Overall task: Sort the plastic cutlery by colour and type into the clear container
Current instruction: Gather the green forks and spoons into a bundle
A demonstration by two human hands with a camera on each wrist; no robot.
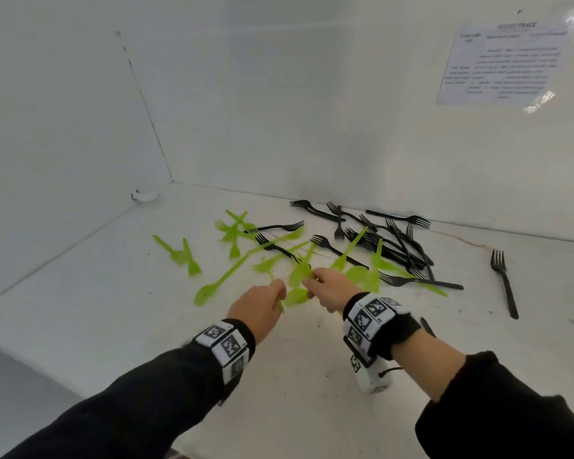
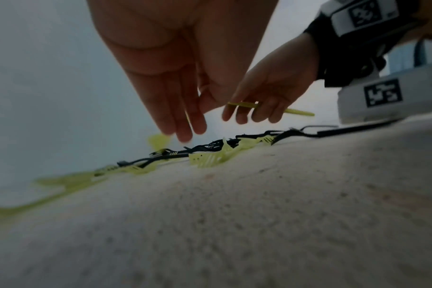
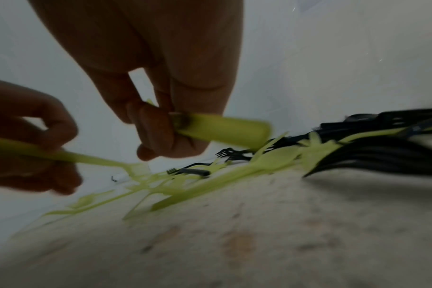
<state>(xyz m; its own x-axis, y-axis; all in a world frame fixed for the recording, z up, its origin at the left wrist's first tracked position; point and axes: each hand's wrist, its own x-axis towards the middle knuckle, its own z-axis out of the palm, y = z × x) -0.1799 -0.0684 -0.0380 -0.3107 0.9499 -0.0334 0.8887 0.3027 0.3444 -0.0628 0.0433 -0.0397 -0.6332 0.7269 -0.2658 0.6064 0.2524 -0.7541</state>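
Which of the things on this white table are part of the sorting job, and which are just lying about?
Part of the job:
- green cutlery scattered on the table
- black forks heaped at the back
- green piece in the left hand
- green piece in the right hand

Just there:
- printed sheet on the wall
- small white clip in the corner
- white table

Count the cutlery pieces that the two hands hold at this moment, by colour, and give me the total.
green: 2, a green fork in the left hand and a green piece in the right hand
black: 0
total: 2
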